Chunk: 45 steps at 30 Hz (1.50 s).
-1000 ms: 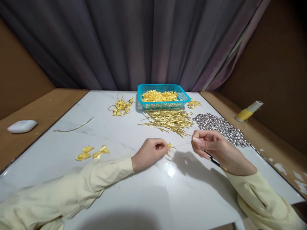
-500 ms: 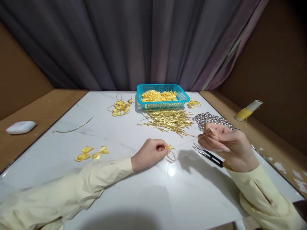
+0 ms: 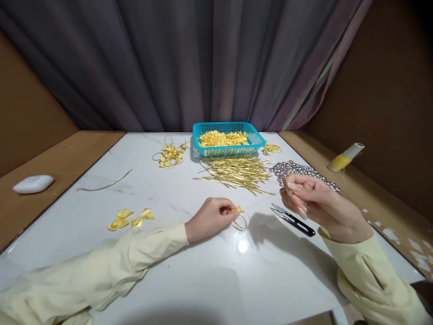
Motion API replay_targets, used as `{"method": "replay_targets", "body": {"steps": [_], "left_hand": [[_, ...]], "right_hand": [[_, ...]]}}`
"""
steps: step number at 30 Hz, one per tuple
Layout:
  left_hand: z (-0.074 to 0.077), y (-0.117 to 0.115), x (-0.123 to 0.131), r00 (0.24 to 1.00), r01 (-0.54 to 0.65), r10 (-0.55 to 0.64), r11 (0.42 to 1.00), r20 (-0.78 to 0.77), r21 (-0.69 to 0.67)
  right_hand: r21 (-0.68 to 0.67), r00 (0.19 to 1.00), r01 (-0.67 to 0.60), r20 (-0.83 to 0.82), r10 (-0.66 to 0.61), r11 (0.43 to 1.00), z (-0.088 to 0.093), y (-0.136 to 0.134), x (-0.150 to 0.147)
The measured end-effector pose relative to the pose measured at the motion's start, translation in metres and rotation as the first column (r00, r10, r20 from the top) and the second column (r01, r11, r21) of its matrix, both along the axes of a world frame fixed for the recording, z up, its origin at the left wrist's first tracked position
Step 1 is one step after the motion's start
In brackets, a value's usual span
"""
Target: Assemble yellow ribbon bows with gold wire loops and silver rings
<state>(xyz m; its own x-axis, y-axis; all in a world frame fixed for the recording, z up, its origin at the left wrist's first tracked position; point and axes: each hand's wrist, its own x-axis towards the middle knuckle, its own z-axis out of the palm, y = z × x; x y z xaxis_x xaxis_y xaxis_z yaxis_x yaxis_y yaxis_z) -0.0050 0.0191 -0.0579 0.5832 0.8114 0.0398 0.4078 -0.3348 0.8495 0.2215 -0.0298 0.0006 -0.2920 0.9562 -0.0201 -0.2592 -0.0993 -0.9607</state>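
Observation:
My left hand (image 3: pixel 213 219), its wrist low over the white table, pinches a small yellow ribbon bow (image 3: pixel 238 209). A loop of gold cord (image 3: pixel 244 221) hangs from that bow. Off to the right, my right hand (image 3: pixel 313 198) is raised with thumb and finger pressed together on a thin thread (image 3: pixel 264 198). The thread stretches faintly between the bow and those fingers; whether a needle is in the pinch I cannot tell. Thread snips (image 3: pixel 294 220) with black handles lie just left of and below my right hand. Two yellow bows (image 3: pixel 143 218) rest by my left sleeve.
A blue basket (image 3: pixel 229 151) of yellow bows stands at the back, with gold cord pieces (image 3: pixel 237 174) before it. Silver beads (image 3: pixel 294 170) lie behind my right hand. Finished-looking bow loops (image 3: pixel 171 155), a single cord (image 3: pixel 104 184), a white case (image 3: pixel 33 184) and a thread spool (image 3: pixel 345 158) lie around.
My right hand has shifted slightly and its fingers have turned and closed in, with less of the yellow strand showing. My left hand keeps its pinch on the bow. The whole view has tilted a little.

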Motion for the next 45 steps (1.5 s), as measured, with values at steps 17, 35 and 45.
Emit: {"method": "replay_targets", "body": {"steps": [17, 35, 45], "left_hand": [[0.001, 0.007, -0.004, 0.988, 0.151, -0.143, 0.975, 0.063, -0.164], [0.003, 0.005, -0.007, 0.955, 0.277, -0.246, 0.939, 0.163, -0.206], [0.005, 0.005, -0.006, 0.953, 0.289, -0.262, 0.938, 0.151, -0.191]], "right_hand": [[0.099, 0.987, 0.154, -0.050, -0.150, 0.983, -0.003, 0.003, 0.004], [0.322, 0.758, -0.155, 0.645, -0.096, 0.934, -0.034, 0.001, -0.038], [0.240, 0.814, -0.111, 0.578, -0.050, 0.964, -0.037, 0.004, -0.039]]}}
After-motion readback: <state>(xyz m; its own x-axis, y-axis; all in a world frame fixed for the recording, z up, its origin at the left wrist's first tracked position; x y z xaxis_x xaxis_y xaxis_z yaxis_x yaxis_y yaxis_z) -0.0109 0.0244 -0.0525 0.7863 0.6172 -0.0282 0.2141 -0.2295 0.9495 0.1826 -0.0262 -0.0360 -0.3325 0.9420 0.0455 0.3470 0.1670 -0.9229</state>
